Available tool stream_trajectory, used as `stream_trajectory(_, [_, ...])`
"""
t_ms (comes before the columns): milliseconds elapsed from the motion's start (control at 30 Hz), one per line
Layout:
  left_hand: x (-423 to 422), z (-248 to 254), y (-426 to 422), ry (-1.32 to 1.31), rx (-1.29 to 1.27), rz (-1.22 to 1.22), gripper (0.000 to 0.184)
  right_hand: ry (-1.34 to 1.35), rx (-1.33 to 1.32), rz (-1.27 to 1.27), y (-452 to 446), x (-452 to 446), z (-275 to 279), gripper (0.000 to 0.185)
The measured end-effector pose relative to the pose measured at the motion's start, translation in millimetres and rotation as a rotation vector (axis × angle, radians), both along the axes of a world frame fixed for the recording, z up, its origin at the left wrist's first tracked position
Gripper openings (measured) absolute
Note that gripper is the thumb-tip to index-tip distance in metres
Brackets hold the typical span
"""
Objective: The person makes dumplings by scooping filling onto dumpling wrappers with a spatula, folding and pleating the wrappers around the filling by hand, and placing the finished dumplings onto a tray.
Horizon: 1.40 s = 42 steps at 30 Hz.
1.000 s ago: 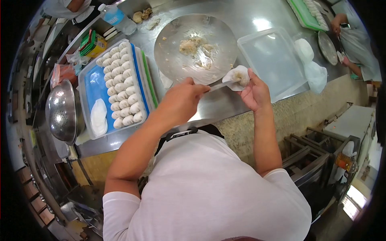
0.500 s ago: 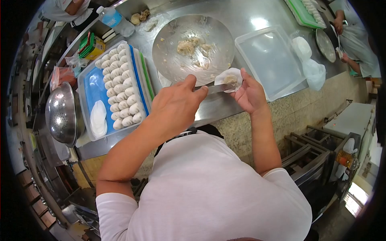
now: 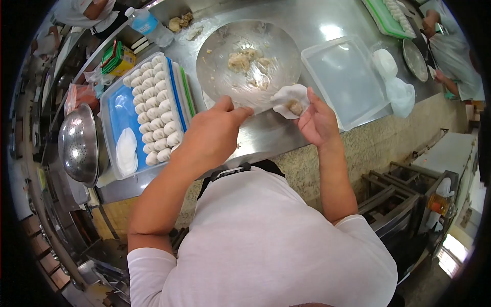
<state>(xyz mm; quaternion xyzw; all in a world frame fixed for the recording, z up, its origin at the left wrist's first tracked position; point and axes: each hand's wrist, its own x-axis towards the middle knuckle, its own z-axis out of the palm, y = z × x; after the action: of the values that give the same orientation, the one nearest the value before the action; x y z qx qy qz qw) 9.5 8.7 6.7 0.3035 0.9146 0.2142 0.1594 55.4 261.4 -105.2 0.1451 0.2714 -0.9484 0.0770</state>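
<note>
My left hand (image 3: 212, 135) is closed around a flat metal spatula (image 3: 262, 109), its blade pointing at the wrapper. In my right hand (image 3: 318, 122), palm up, rests a thin round white dough wrapper (image 3: 283, 97) with a lump of pale filling (image 3: 295, 107) on it. My fingers cup it from below, and the thumb is at its right edge. Just beyond both hands stands a wide metal bowl (image 3: 215, 61) with more filling (image 3: 245, 60) inside. Left of my left hand, a tray (image 3: 110, 110) holds rows of pleated dumplings (image 3: 153, 105) and a stack of wrappers (image 3: 126, 152).
A translucent plastic tray (image 3: 342, 77) lies right of the bowl, beside white plastic bags (image 3: 399, 94). A perforated metal bowl (image 3: 79, 146) stands far left; a water bottle (image 3: 148, 26) is at the back. Co-workers are at the upper left and right (image 3: 452, 51).
My left hand has drawn back a little leftward with the spatula, away from the wrapper. The filling sits nearer the wrapper's lower edge, and the wrapper's far side shows more.
</note>
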Motion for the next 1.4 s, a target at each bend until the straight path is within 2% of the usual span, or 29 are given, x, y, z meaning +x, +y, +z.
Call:
stream_trajectory(100, [2, -17, -4, 0.019, 0.056, -0.045, 0.038, -0.034, 0.023, -0.025, -4, -3, 4, 0.043])
stream_trajectory(233, [10, -5, -2, 0.128, 0.053, 0.003, 0.04, -0.058, 0.059, -0.016, -1, -3, -1, 0.042])
stream_trajectory(300, [13, -6, -2, 0.182, 0.042, -0.106, 0.041, -0.055, 0.024, 0.014, 1, -6, -1, 0.041])
stream_trajectory(433, [8, -3, -5, 0.171, 0.006, -0.048, 0.04, -0.07, 0.059, -0.033, -5, -5, 8, 0.041])
stream_trajectory(500, [-2, 4, -6, 0.161, -0.095, 0.04, 0.035, -0.044, 0.144, -0.054, -4, -4, 2, 0.041])
stream_trajectory(533, [-10, -5, -4, 0.164, -0.096, 0.054, 0.035, -0.039, 0.144, -0.041, -5, -5, 1, 0.041])
stream_trajectory(600, [-28, -42, 5, 0.09, -0.383, 0.024, 0.035, -0.039, 0.205, -0.035, -7, -5, 1, 0.039])
stream_trajectory(667, [-34, -78, 5, 0.149, -0.345, 0.071, 0.033, -0.014, 0.189, -0.001, -10, -6, 9, 0.038])
stream_trajectory(733, [-36, -83, 8, 0.209, -0.31, 0.101, 0.033, 0.006, 0.169, 0.017, -13, -9, 23, 0.037])
stream_trajectory(800, [-30, -77, 12, -0.252, 0.324, 0.293, 0.03, -0.027, 0.002, 0.066, -24, -11, 40, 0.036])
stream_trajectory(833, [-26, -77, 14, -0.248, 0.324, 0.298, 0.03, -0.024, 0.001, 0.072, -32, -12, 39, 0.036])
stream_trajectory(900, [-25, -77, 17, -1.318, 1.08, 0.527, 0.03, 0.004, 0.167, 0.085, -47, -18, 38, 0.037])
stream_trajectory(933, [-27, -75, 14, -1.313, 1.085, 0.525, 0.03, 0.009, 0.17, 0.089, -54, -20, 40, 0.037])
stream_trajectory(1000, [-30, -66, 2, -1.217, 1.142, 0.574, 0.026, 0.221, 0.651, 0.186, -64, -22, 48, 0.041])
stream_trajectory(1133, [-29, -38, -32, -1.282, 1.249, 0.604, 0.024, 0.395, 0.84, 0.295, -76, -18, 62, 0.043])
stream_trajectory(1200, [-24, -25, -46, -1.298, 1.284, 0.641, 0.03, 0.551, 1.1, 0.191, -87, -16, 67, 0.043])
stream_trajectory(1333, [-6, -8, -74, -1.256, 1.299, 0.491, 0.043, 0.545, 0.916, 0.123, -107, -11, 82, 0.041])
stream_trajectory(1400, [11, 5, -75, -1.063, 1.417, 0.466, 0.048, 0.567, 0.836, 0.133, -117, -7, 94, 0.039])
